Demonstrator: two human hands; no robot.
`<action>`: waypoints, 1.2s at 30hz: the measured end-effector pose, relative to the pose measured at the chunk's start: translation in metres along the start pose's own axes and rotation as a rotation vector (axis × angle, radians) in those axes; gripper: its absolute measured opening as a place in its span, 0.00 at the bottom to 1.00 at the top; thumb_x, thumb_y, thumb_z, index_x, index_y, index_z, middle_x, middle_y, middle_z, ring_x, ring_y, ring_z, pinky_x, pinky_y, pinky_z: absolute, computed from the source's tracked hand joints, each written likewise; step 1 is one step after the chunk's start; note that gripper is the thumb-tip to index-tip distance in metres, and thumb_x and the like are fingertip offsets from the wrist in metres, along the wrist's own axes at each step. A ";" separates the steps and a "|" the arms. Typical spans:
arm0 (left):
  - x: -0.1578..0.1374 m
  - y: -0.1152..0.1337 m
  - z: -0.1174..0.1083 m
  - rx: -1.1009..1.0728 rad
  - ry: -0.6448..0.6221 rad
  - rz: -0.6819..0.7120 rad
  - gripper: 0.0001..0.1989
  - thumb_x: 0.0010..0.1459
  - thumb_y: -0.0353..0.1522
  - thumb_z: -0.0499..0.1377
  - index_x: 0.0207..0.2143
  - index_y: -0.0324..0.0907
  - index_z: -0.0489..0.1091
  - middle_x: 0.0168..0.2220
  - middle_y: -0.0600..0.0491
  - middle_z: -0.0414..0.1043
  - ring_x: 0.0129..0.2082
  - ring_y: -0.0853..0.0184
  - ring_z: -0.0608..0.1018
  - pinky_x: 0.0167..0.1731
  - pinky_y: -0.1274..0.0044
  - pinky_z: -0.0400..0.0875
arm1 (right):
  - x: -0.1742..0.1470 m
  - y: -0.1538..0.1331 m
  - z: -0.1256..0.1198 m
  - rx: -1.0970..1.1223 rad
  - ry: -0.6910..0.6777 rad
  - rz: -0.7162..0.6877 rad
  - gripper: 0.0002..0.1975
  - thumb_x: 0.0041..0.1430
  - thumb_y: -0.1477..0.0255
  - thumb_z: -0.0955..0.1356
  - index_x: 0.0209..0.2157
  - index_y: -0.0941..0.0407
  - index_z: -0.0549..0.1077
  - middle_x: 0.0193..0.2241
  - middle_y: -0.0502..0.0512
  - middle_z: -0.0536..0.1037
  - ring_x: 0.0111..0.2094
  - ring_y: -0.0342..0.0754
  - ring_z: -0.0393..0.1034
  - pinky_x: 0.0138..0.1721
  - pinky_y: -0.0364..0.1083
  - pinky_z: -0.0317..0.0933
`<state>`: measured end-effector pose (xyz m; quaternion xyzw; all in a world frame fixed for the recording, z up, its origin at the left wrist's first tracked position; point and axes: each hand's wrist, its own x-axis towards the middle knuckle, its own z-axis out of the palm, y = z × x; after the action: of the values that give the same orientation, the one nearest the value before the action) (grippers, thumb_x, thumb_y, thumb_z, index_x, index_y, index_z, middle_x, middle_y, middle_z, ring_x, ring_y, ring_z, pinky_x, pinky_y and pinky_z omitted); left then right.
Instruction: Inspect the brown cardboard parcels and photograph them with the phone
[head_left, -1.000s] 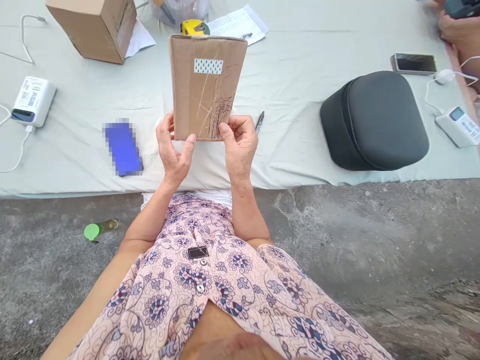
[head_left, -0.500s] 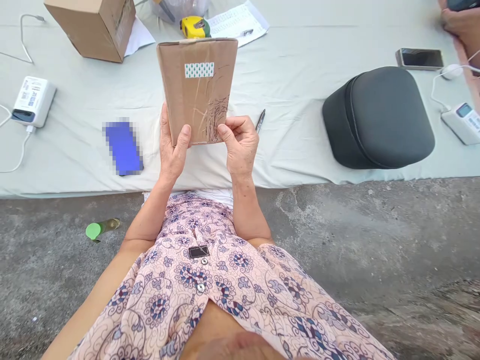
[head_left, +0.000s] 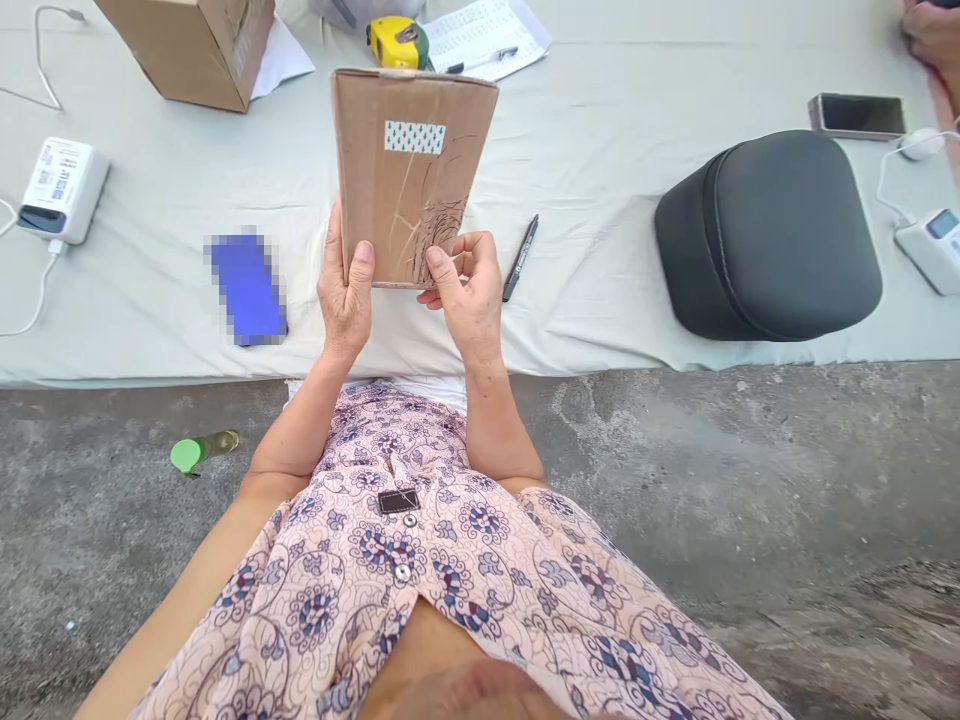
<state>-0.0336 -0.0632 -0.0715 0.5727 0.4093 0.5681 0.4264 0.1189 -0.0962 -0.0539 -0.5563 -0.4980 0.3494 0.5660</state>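
A flat brown cardboard box [head_left: 390, 200] is held up over the cloth-covered table, tilted so its broad face shows. That face carries a white strip with green marks near the top and dark scribbled lines at the lower right. My left hand [head_left: 347, 285] grips its lower left edge, thumb on the front and fingers behind. My right hand [head_left: 474, 295] pinches the lower right corner, thumb in front, other fingers partly hidden beneath. Just right of that hand, a black marker [head_left: 521, 258] lies on the cloth.
On the table [head_left: 600, 110] are a pixelated blue shape [head_left: 247, 288], a white power bank [head_left: 64, 190] with a cable, a larger carton [head_left: 187, 50], a yellow tape measure [head_left: 397, 43], paper [head_left: 487, 35], a black case [head_left: 780, 235] and a phone [head_left: 857, 116]. Another person's hand [head_left: 934, 40] shows top right.
The box has shifted slightly right in view and turned a little. My right hand's fingers have spread somewhat beneath its corner, and more of the marker shows. The other person's hand has shifted.
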 end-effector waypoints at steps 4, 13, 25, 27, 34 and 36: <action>0.000 0.000 0.001 0.026 0.053 0.010 0.34 0.61 0.60 0.51 0.66 0.65 0.57 0.71 0.63 0.56 0.74 0.62 0.56 0.74 0.67 0.52 | 0.000 -0.002 0.002 0.012 -0.007 -0.014 0.24 0.60 0.43 0.65 0.39 0.50 0.66 0.29 0.45 0.72 0.30 0.41 0.77 0.29 0.41 0.73; -0.003 -0.003 0.004 0.065 0.046 0.014 0.35 0.63 0.60 0.49 0.69 0.63 0.53 0.72 0.63 0.54 0.74 0.63 0.56 0.75 0.68 0.51 | 0.004 0.002 0.001 -0.018 0.002 -0.005 0.24 0.59 0.43 0.68 0.38 0.50 0.65 0.24 0.42 0.67 0.29 0.42 0.76 0.31 0.42 0.73; 0.002 -0.018 0.003 0.037 0.064 0.059 0.33 0.64 0.58 0.50 0.68 0.64 0.53 0.72 0.63 0.54 0.75 0.65 0.55 0.75 0.70 0.48 | 0.013 0.016 0.007 0.059 -0.001 0.054 0.26 0.57 0.43 0.68 0.36 0.51 0.65 0.25 0.43 0.67 0.28 0.40 0.73 0.27 0.39 0.70; 0.002 -0.022 0.004 0.053 0.098 0.069 0.32 0.65 0.57 0.49 0.68 0.63 0.55 0.72 0.62 0.56 0.74 0.65 0.57 0.75 0.70 0.50 | 0.014 0.020 0.009 0.068 -0.002 0.072 0.26 0.56 0.42 0.69 0.37 0.51 0.65 0.25 0.43 0.67 0.28 0.40 0.73 0.27 0.39 0.69; 0.003 -0.024 -0.005 0.126 0.173 0.056 0.37 0.63 0.60 0.47 0.67 0.54 0.58 0.70 0.53 0.61 0.72 0.61 0.61 0.73 0.69 0.54 | 0.003 0.040 0.013 0.115 -0.008 0.146 0.25 0.62 0.42 0.62 0.41 0.50 0.67 0.29 0.43 0.72 0.27 0.37 0.75 0.27 0.37 0.66; 0.005 -0.024 -0.009 0.128 0.164 0.041 0.38 0.62 0.62 0.45 0.67 0.53 0.58 0.69 0.52 0.62 0.72 0.60 0.62 0.73 0.68 0.55 | 0.002 0.048 0.013 0.089 0.023 0.165 0.25 0.63 0.44 0.61 0.42 0.51 0.67 0.28 0.44 0.73 0.27 0.38 0.75 0.27 0.36 0.64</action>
<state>-0.0418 -0.0508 -0.0925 0.5587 0.4664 0.5943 0.3421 0.1149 -0.0839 -0.1017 -0.5738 -0.4278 0.4101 0.5652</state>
